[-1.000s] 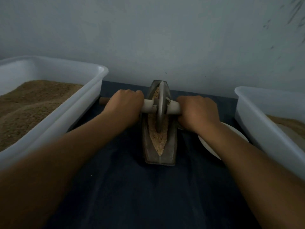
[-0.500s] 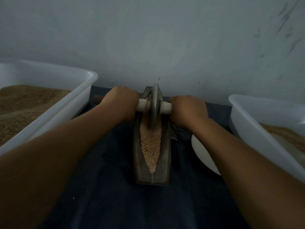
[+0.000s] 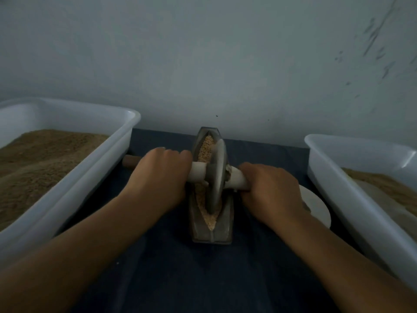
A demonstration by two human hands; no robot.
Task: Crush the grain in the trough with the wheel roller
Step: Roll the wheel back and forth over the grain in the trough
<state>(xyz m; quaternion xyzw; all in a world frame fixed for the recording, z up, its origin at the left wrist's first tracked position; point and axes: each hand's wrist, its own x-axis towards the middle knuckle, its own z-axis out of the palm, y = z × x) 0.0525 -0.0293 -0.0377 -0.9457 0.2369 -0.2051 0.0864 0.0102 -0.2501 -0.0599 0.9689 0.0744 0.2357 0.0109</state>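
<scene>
One narrow trough (image 3: 212, 231) runs lengthwise away from the person toward the wall, grain (image 3: 205, 146) inside. One wheel roller (image 3: 217, 175) stands in it, axle crosswise, left hand (image 3: 161, 177) and right hand (image 3: 272, 188) each grasping an end. Two white tubs (image 3: 67, 199) flank it.

Since half a second ago I've drawn the grey metal disc wheel roller (image 3: 216, 175) back toward me along the narrow grey boat-shaped trough (image 3: 211, 231); it was at the far end, now sits about mid-length. My left hand (image 3: 161, 177) and right hand (image 3: 272, 188) came back with its pale axle. Pale crushed grain (image 3: 206, 146) now shows beyond the wheel, less on my side.
</scene>
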